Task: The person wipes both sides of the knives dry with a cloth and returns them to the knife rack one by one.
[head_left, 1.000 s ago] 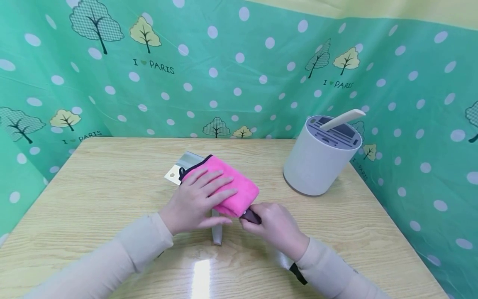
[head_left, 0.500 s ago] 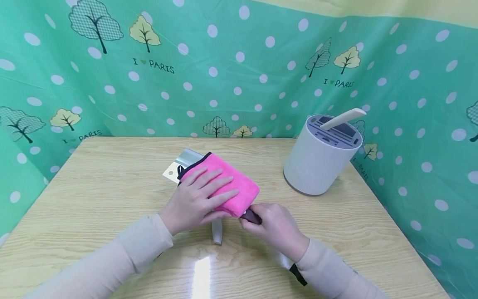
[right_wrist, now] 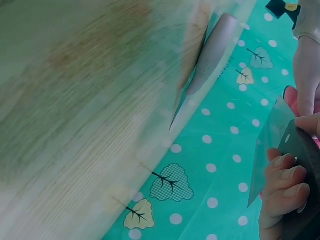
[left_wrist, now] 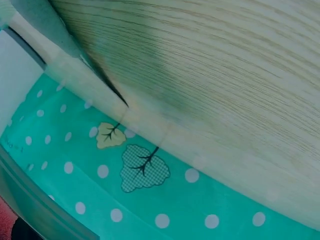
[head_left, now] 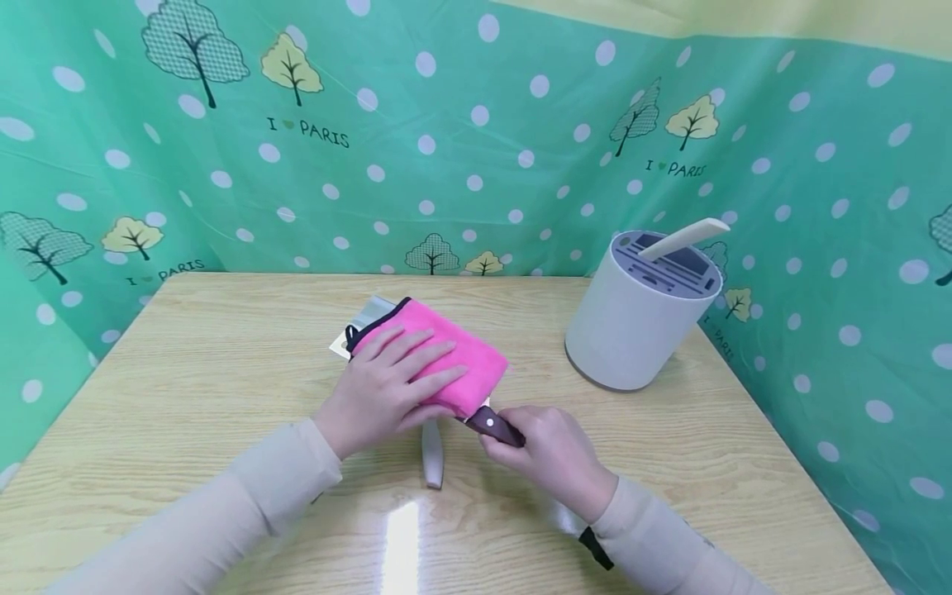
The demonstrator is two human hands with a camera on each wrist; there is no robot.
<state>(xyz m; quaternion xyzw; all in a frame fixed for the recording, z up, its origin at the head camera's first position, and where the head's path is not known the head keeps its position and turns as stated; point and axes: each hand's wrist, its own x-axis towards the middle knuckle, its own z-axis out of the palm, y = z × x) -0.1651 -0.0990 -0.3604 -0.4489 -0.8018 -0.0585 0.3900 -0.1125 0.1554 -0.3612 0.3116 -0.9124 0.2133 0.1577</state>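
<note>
My right hand [head_left: 546, 450] grips the dark riveted handle of a cleaver [head_left: 487, 421], its fingers curled round it in the right wrist view. The broad steel blade points to the far left; its holed tip corner shows past a pink cloth [head_left: 454, 355] with black edging. On top of this cloth my left hand [head_left: 390, 388] lies with fingers nearly straight and spread, pressing it over the blade. Most of the blade is hidden under cloth and hand. Below them, a second knife [head_left: 433, 459] shows its pale grey handle on the table.
A white round knife block [head_left: 632, 330] with a slotted grey top stands at the right back, one pale handle [head_left: 684, 238] sticking out. A green dotted curtain [head_left: 446, 165] borders the wooden table [head_left: 245, 355]. A black strap [head_left: 595, 548] hangs under the right sleeve.
My left hand and the pink cloth have slid slightly to the far left along the blade. More of the cleaver's dark handle now shows. My right hand keeps its grip.
</note>
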